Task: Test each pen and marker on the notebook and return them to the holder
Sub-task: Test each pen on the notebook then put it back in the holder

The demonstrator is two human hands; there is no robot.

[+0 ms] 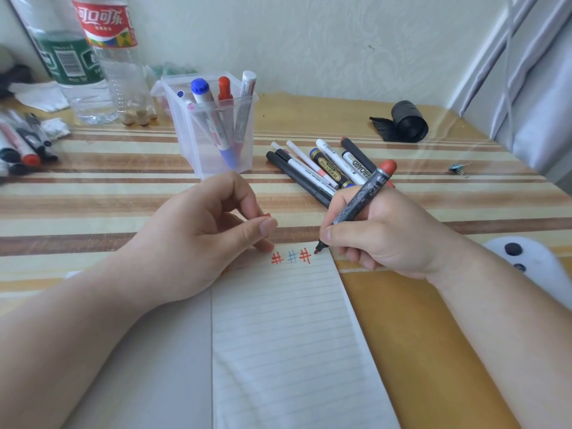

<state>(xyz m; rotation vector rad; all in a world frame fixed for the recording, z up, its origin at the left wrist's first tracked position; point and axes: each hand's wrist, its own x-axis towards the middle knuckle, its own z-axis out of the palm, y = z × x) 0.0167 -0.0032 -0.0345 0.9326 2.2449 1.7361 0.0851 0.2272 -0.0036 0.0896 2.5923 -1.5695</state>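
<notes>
Over the notebook [278, 320], the right hand [383, 239] grips a tilted marker [362, 196], left hand [198, 230] pinching a red cap [266, 215].

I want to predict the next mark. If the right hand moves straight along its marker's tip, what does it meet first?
Probably the notebook page, just right of the rightmost hash mark. The right hand aims the marker down and left, tip near the page's top edge; contact is unclear.
</notes>
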